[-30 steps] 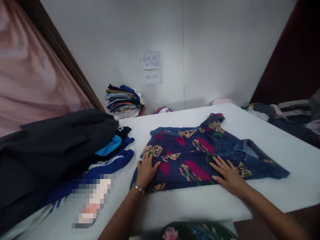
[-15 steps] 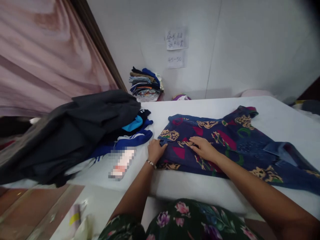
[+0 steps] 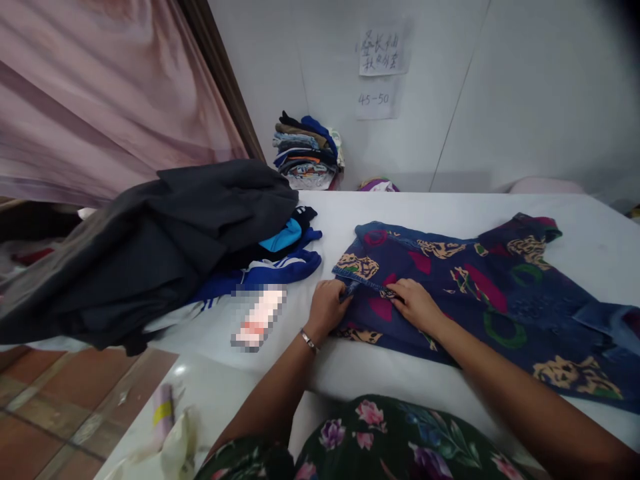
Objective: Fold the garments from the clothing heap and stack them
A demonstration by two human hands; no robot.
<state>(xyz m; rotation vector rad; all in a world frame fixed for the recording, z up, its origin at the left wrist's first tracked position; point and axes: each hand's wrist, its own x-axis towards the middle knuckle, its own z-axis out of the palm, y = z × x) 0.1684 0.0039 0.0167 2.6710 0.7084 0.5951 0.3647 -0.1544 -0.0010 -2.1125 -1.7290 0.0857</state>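
Note:
A dark blue denim shirt [image 3: 440,267] with tan, magenta and green patches lies spread on the white table, its collar toward the right. My left hand [image 3: 327,308] is closed on the shirt's hem at the left end, thumb and fingers pinching the cloth. Farther along the same front edge, my right hand [image 3: 416,303] pinches the stitched placket with its fingertips. Between the two hands that edge is slightly raised.
To the left, a dark grey garment [image 3: 200,220] is heaped over blue and white clothing [image 3: 280,268]. A folded clothes stack [image 3: 305,150] stands at the back by the wall. Paper signs [image 3: 383,50] hang above the white table [image 3: 345,207]. A blurred-out item [image 3: 260,317] lies left of my hands.
My right hand has gone from resting flat-fingered on the shirt to pinching its front edge. The edge between my hands is now lifted a little. The view has shifted slightly.

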